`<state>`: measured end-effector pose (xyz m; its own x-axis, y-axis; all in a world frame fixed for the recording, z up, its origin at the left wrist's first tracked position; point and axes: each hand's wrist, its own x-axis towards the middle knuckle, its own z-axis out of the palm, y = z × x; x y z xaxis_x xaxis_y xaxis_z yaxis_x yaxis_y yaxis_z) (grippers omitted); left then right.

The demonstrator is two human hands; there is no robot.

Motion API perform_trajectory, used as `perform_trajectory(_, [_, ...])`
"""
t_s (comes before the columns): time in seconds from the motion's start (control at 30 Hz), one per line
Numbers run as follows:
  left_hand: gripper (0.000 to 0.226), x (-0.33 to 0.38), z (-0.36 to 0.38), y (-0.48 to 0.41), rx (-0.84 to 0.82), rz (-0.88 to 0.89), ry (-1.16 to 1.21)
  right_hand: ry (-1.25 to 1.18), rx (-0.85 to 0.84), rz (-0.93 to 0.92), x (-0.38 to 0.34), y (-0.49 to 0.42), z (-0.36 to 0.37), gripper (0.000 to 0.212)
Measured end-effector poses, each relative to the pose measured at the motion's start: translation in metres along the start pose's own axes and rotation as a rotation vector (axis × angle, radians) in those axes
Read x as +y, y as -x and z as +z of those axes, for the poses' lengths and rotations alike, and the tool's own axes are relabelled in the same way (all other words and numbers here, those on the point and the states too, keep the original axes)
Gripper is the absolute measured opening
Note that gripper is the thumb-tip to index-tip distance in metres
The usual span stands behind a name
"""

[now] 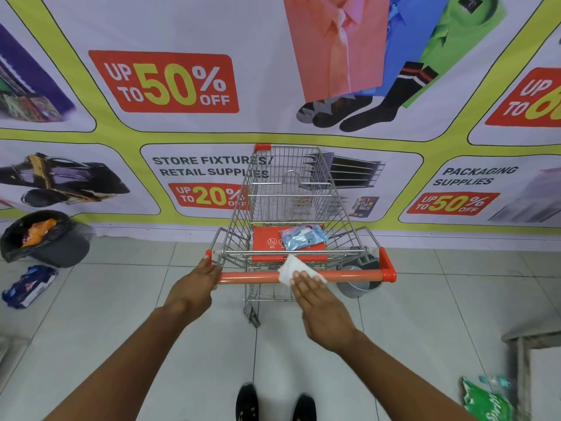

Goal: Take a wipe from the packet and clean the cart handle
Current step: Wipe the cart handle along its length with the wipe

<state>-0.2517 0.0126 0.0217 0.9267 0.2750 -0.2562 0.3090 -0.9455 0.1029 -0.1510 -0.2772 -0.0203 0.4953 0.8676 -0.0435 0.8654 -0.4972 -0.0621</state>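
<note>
Pale tiled floor (121,299), sale banner behind. Left hand (194,284) clamped on orange cart handle (349,275), steadying; right hand (318,302) flat, pressing white wipe (288,270) onto it. Blue packet (302,237) resting on child seat.

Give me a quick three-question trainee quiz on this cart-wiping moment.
1. True or false: the left hand grips the orange cart handle at its left end.
2. Where is the white wipe? A) in the packet B) pressed on the handle under the right hand C) on the floor
3. Fill in: the blue wipe packet lies on the cart's orange ____ flap.

Key: 1 true; 2 B; 3 seat.
</note>
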Motion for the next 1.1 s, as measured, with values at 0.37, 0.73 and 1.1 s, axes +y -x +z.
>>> perform_trajectory(0.37, [0.048, 0.002, -0.001, -0.001, -0.026, -0.002, 0.025, 0.025, 0.026, 0.003, 0.024, 0.025, 0.009, 0.078])
perform_trajectory(0.73, [0.046, 0.001, 0.002, -0.002, -0.018, -0.016, 0.048, -0.072, 0.066, 0.056, 0.08, 0.05, 0.002, 0.07])
perform_trajectory(1.1, [0.045, -0.006, 0.006, -0.004, 0.006, -0.028, 0.068, -0.075, 0.082, -0.168, 0.009, -0.027, 0.0, 0.081])
